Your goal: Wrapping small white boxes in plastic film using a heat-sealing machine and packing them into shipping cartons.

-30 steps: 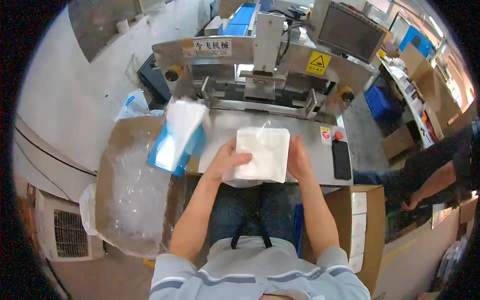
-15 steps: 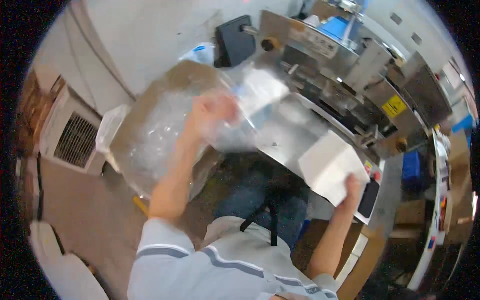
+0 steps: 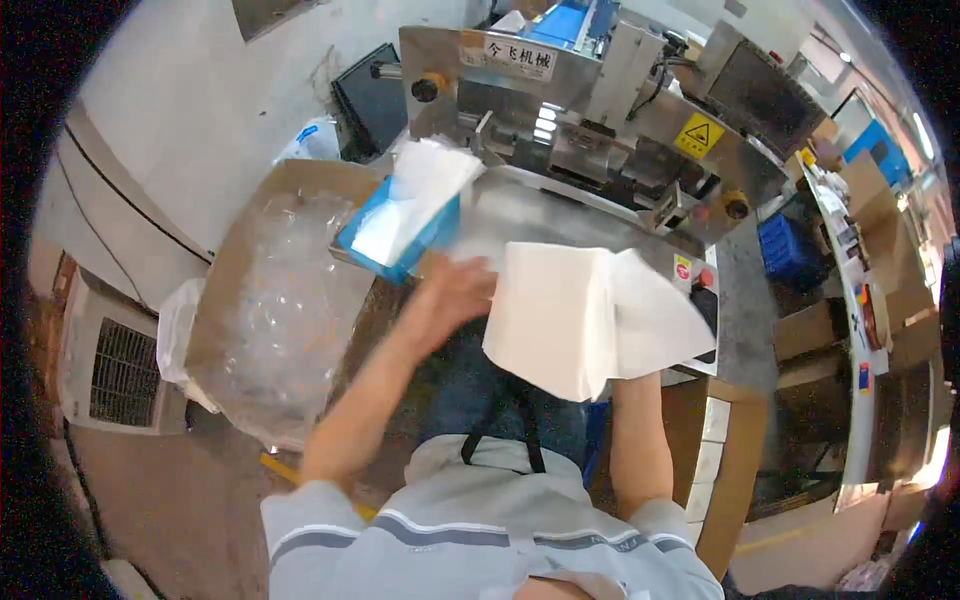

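A folded white sheet stack [image 3: 555, 315] is held up in front of me, its right flap fanned out to the side. My right hand [image 3: 637, 378] is mostly hidden beneath it; the forearm comes up from below and supports the stack. Just left of the stack, my left hand [image 3: 455, 290] is slightly blurred, fingers stretched toward the stack's edge with nothing visible in them. Beyond that hand, another white stack [image 3: 425, 185] lies tilted over a blue tray [image 3: 440, 232].
A carton lined with clear plastic [image 3: 290, 290] stands at left. A metal machine [image 3: 560, 135] with a steel table [image 3: 530, 215] lies ahead, with a red button [image 3: 706, 279] at its right. An open carton holding white boxes [image 3: 740, 470] is at lower right.
My left hand has come down and right from the plastic-lined carton, toward the stack. My right hand has brought the stack left and nearer the middle. The head view has turned right.
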`<state>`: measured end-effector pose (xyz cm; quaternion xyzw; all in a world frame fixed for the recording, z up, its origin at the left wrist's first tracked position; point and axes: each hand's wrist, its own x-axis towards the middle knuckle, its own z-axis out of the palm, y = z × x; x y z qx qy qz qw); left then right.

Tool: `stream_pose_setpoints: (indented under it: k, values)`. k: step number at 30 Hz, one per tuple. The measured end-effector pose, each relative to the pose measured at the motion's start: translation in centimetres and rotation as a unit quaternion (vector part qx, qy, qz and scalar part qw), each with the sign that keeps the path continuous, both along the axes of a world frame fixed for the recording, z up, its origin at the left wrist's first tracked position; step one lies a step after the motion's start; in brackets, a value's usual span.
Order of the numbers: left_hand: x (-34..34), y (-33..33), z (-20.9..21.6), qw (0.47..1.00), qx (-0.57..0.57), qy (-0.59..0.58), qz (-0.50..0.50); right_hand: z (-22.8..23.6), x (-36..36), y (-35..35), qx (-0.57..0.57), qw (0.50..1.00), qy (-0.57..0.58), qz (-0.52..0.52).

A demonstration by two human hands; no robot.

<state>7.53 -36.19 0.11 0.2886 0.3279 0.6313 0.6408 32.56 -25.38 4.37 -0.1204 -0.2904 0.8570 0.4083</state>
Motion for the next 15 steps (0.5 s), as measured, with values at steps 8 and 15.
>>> stream_pose_setpoints:
  k: [8, 15]
  values:
    - [8.1, 4.3, 0.9, 0.997, 0.026, 0.051, -0.055, 1.2, 5.7, -2.5, 0.282, 0.866, -0.374, -0.172]
    - [12.1, 7.0, 3.4, 0.975, 0.063, -0.027, -0.212, 2.4, 11.0, -2.5, 0.177, 0.969, -0.163, -0.06]
